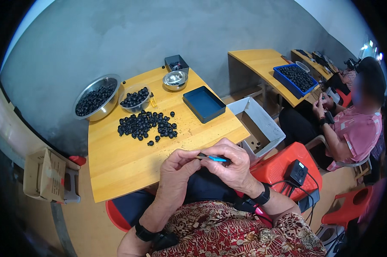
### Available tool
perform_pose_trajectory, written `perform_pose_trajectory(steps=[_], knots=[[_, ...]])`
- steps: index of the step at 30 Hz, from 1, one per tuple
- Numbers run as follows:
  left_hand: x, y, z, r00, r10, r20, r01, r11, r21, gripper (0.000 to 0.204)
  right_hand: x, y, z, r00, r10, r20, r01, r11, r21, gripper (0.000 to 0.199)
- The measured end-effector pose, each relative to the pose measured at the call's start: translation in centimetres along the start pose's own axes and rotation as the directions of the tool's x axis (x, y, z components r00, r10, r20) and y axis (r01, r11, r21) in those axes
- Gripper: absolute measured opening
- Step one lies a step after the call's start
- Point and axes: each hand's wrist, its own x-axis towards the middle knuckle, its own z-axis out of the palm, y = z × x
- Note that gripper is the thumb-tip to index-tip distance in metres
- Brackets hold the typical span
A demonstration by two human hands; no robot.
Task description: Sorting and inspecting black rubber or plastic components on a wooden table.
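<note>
Grips a slim blue tool point(217, 159) in the right hand point(235, 165), closed around it between thumb and fingers, just by the near edge of the yellow table point(116, 169). Pinches left-hand point(176, 168) thumb and finger together at the tool's left end; cannot tell what, if anything, is caught between them. Has a loose spread of black round pieces point(135, 125) beyond, left of the hands on the table. Has, farther left, a steel basin point(98, 114) and a clear bowl point(133, 109), both holding more such pieces, with a yellow cutter point(153, 101) touching or just beside the bowl. Has a dark blue tray point(204, 105) toward the right edge, a small shiny bowl point(175, 81) and a grey box point(185, 70) at the far end. Shares the room with a co-worker point(354, 132), seated to the right near a blue crate point(283, 84).
</note>
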Motion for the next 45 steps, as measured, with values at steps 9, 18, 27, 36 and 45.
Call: perform_pose_trajectory(steps=[9, 18, 27, 36, 45], knots=[[0.3, 0.5, -0.8, 0.971, -0.228, 0.069, 0.235, 0.963, -0.129, 0.017, 0.5, -0.2, -0.6, 0.997, 0.009, 0.072, -0.009, 1.0, -0.007, 0.02], [0.6, 0.3, -0.7, 0.967, -0.226, 0.12, 0.249, 0.941, -0.229, 0.019, 0.8, -0.2, -1.3, 0.992, -0.018, 0.124, 0.018, 1.0, 0.002, 0.023], [1.0, 0.6, 0.2, 0.975, -0.174, 0.139, 0.199, 0.961, -0.191, 0.018, 0.8, -0.3, -1.6, 0.997, -0.044, 0.064, 0.045, 0.999, -0.011, 0.022], [1.3, 0.8, 0.2, 0.98, -0.093, 0.176, 0.136, 0.958, -0.252, 0.016, 1.0, -0.5, -2.4, 0.988, -0.139, -0.067, 0.124, 0.975, -0.186, 0.021], [1.2, -0.4, 0.1, 0.974, -0.051, 0.221, 0.115, 0.95, -0.291, 0.02, 0.7, -1.1, -1.4, 0.99, -0.139, -0.032, 0.135, 0.986, -0.103, 0.025]])
